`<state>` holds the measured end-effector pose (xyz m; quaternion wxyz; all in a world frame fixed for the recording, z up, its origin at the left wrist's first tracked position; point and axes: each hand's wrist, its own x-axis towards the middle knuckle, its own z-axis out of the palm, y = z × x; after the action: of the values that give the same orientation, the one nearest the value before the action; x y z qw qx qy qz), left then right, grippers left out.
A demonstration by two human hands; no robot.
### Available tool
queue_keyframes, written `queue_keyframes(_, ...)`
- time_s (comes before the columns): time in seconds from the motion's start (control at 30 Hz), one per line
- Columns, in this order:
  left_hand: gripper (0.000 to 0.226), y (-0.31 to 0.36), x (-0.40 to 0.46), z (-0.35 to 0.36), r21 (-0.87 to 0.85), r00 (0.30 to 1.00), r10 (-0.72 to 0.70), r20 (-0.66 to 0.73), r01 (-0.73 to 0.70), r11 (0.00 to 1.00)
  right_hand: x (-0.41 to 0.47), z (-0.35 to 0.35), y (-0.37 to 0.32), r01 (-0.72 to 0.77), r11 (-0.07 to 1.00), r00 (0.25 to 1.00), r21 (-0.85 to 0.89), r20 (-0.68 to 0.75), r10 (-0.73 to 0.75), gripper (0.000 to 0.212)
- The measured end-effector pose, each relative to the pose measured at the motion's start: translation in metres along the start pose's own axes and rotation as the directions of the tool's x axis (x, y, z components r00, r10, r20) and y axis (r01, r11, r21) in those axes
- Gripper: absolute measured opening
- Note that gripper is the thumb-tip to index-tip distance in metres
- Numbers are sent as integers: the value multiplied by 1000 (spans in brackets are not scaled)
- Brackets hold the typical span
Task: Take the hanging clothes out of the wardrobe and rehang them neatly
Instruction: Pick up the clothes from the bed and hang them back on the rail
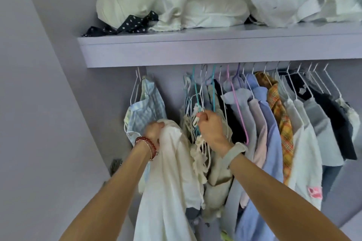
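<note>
Nearest the camera, both forearms reach up into the wardrobe. The left hand (154, 131), at 7 o'clock from frame centre, grips the top of a cream garment (170, 182) that drapes down between the arms. The right hand (210, 128), at 5 o'clock from centre, has its fingers curled round a bunch of wire hangers (197, 101) carrying pale tops; how many hangers it holds cannot be told. At 9 o'clock from the left hand hangs a blue checked shirt (148, 101). At 3 o'clock from the right hand, the row of hanging clothes (284, 115) fills the rail. Farthest, at 12 o'clock, the shelf (195, 51) carries heaped white fabric (195, 2).
</note>
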<state>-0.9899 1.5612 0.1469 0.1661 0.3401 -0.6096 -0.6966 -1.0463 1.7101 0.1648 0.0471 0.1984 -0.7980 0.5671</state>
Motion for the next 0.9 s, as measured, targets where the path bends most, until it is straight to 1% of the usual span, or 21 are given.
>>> queue_keyframes(0.07,35,5,26,21,104,997,43,66,-49,993,0,-3,15,16,1000,995,-23,-100,-18,25)
queue_keyframes(0.13,32,6,41,44,181,988,80,130,-103,978,-6,-4,29,16,1000,987,-7,-163,-16,23)
queue_keyframes(0.2,30,3,50,60,263,976,97,193,-146,954,-10,-3,38,-3,1000,985,3,-175,3,22)
queue_keyframes(0.23,29,-1,54,63,303,973,94,213,-158,940,-12,-4,40,5,1000,989,-14,-149,-7,22)
queue_keyframes(0.27,28,-4,57,60,341,972,94,215,-165,926,-13,-5,41,35,998,995,-43,-88,-39,22)
queue_keyframes(0.3,29,-8,62,53,387,973,93,211,-170,906,-13,-6,40,84,994,996,-72,20,-83,23)
queue_keyframes(0.33,30,-11,66,44,431,980,77,186,-152,889,-13,-7,37,133,987,980,-95,163,-116,23)
queue_keyframes(0.37,31,-14,70,33,462,988,47,144,-109,880,-14,-6,33,177,978,944,-114,302,-135,23)
queue_keyframes(0.4,31,-17,75,21,496,995,16,103,-65,866,-15,-3,28,213,970,903,-122,403,-148,24)
queue_keyframes(0.43,30,-19,78,10,548,997,-6,83,-41,835,-15,2,23,245,963,873,-116,459,-167,24)
queue_keyframes(0.5,30,-19,83,-10,640,999,-12,41,-17,769,-14,16,14,293,951,851,-102,481,-211,26)
queue_keyframes(0.57,31,-15,87,-22,631,1000,-14,-15,21,776,-8,34,6,301,950,870,-79,432,-239,26)
queue_keyframes(0.6,32,-12,89,-25,607,999,-6,-31,24,795,-3,41,2,274,960,893,-58,386,-232,25)
queue_keyframes(0.67,35,-3,94,-27,493,996,28,-85,18,870,11,52,-7,209,978,940,4,274,-202,23)
queue_keyframes(0.7,35,1,97,-25,460,990,59,-126,6,888,19,55,-11,202,979,956,15,212,-201,24)
queue_keyframes(0.77,34,8,99,-18,430,964,169,-207,-65,900,37,58,-15,218,976,971,9,96,-218,25)
queue_keyframes(0.8,32,12,100,-13,382,950,214,-229,-115,917,46,58,-17,218,976,975,12,51,-218,25)
queue_keyframes(0.83,30,15,103,-7,332,937,258,-236,-172,927,55,57,-18,215,976,976,25,18,-215,25)
queue_keyframes(0.9,27,23,109,7,295,905,358,-229,-286,912,72,55,-19,227,973,974,46,-29,-226,25)
